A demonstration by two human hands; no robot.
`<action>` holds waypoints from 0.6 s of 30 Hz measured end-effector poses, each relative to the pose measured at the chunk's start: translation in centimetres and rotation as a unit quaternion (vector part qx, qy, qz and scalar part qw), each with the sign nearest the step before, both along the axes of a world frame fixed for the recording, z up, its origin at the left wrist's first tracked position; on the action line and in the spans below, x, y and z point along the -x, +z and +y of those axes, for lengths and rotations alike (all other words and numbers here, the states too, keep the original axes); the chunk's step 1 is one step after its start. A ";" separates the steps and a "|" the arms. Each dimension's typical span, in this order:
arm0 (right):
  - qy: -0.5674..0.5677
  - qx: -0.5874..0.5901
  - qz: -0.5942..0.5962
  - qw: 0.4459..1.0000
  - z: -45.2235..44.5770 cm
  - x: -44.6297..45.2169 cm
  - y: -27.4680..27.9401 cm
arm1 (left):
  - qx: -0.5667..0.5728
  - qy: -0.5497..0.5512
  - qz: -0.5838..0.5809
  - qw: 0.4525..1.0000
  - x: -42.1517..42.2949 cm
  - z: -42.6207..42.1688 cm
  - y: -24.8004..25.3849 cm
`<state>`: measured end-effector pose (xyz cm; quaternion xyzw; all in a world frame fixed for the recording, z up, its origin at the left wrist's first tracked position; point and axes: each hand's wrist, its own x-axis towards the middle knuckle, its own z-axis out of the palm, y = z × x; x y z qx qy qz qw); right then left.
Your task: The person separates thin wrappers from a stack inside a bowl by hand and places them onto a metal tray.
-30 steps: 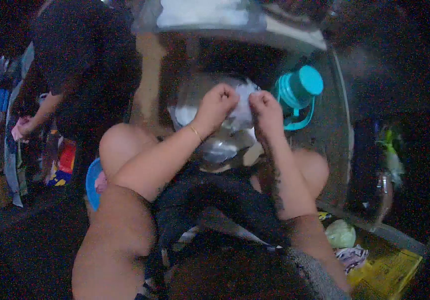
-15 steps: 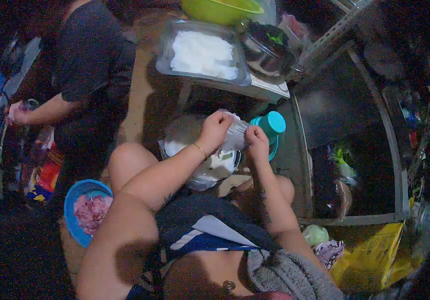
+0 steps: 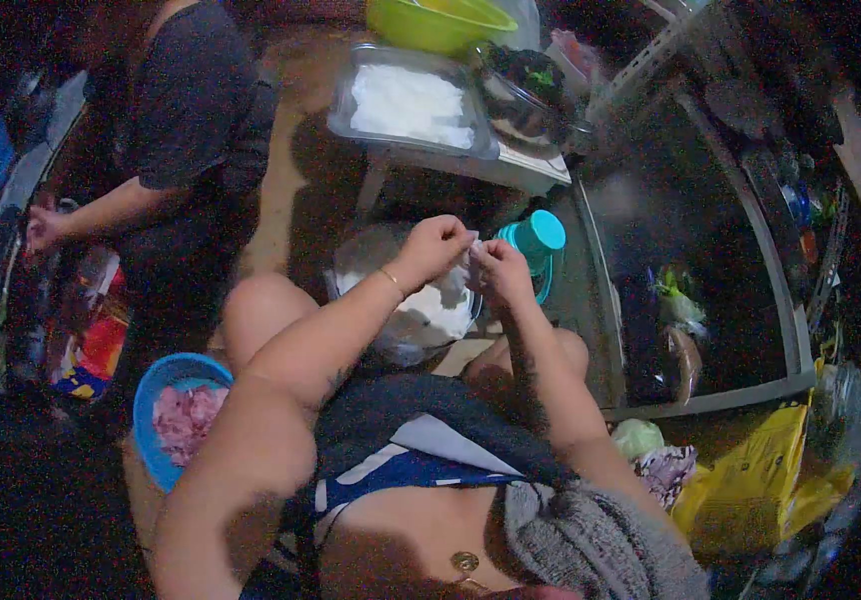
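My left hand (image 3: 435, 247) and my right hand (image 3: 504, 268) are close together in front of me. Both pinch a small, thin, whitish piece (image 3: 475, 247), mostly covered by my fingers; its kind is unclear. Below them, between my knees, stands a container lined with clear plastic (image 3: 406, 353), with white contents (image 3: 433, 318) partly behind my left forearm. Just beyond my right hand is a turquoise cup or dipper (image 3: 541, 232).
A clear tray (image 3: 344, 120) of white material sits on a low white bench (image 3: 541, 172), beside a metal pot (image 3: 526, 105) and a green basin (image 3: 441, 25). A blue basin (image 3: 147, 425) holds pink pieces at left. Another person (image 3: 186, 110) works at far left. A metal-framed rack (image 3: 711, 408) stands right.
The whitish piece was spread out between my hands and is now bunched small. My hands have come closer together. The view has shifted slightly.
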<state>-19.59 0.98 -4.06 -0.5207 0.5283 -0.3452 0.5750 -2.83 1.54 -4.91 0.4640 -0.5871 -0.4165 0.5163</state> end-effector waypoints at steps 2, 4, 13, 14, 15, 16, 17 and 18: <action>-0.032 0.023 0.045 0.998 -1.3 1.0 -2.6 | -0.016 0.013 0.003 1.000 -0.2 -0.1 -0.5; -0.022 0.040 0.015 0.999 -1.4 1.3 -3.0 | -0.027 0.047 0.012 0.998 -0.3 -0.3 -1.0; 0.046 0.019 -0.081 0.995 -0.5 0.2 -1.3 | -0.109 -0.019 0.016 0.994 -0.7 0.1 -0.8; 0.053 0.043 -0.053 0.996 -0.8 0.4 -2.0 | -0.087 0.002 -0.024 0.996 -0.4 -0.1 -1.1; 0.060 0.065 -0.025 0.996 -1.5 0.6 -3.1 | -0.066 0.022 -0.065 0.995 0.1 -0.3 -1.5; 0.067 0.088 0.003 0.994 -2.0 0.8 -4.1 | -0.044 0.042 -0.106 0.993 0.5 -0.6 -2.0; 0.066 0.078 0.000 0.995 -2.4 1.2 -5.1 | -0.036 0.070 -0.091 0.993 1.0 -0.9 -2.7; 0.065 0.070 -0.003 0.995 -2.5 1.5 -5.5 | -0.025 0.099 -0.076 0.992 1.5 -1.2 -3.3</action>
